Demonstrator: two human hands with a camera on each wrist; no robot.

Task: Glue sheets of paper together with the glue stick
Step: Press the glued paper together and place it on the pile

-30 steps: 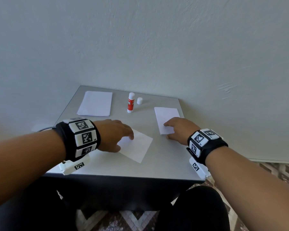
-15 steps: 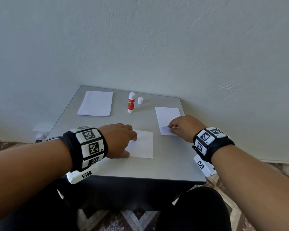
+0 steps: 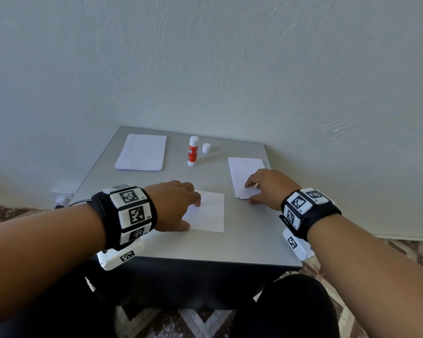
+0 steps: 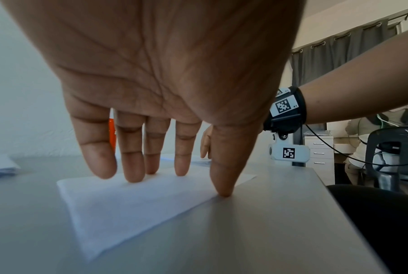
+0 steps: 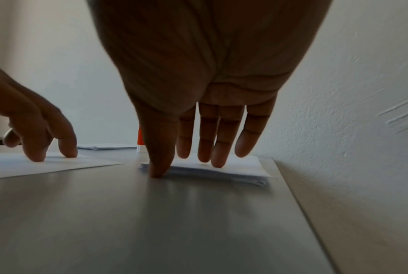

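- A grey table [image 3: 242, 245] is standing against a pale wall [image 3: 205, 69], seen from above by the person seated at it.
- A pile of paper [image 3: 142, 152] is lying at the far left of the table, well apart from both hands.
- A second pile, the stack [image 3: 244, 172], is lying at the right side. The right hand [image 3: 266, 189] is resting on its near end: the fingers [image 5: 221, 148] are reaching out fairly straight with their tips on the top sheet, and the thumb [image 5: 160, 148] is pressing at the stack's near edge where it meets the table. Nothing is being grasped.
- A single sheet [image 3: 208, 211] is lying flat near the front, just left of the stack and apart from it. The left hand [image 3: 174, 206] is pressing on its left part, fingertips [image 4: 132, 166] spread and straight on the paper, the thumb [image 4: 224, 176] touching down at the sheet's near edge. It is gripping nothing.
- A glue stick [image 3: 193, 150], red and white, is standing upright at the far middle, between the two piles and beyond all fingers.
- Its white cap [image 3: 206, 148] is sitting just beside it, to the right.
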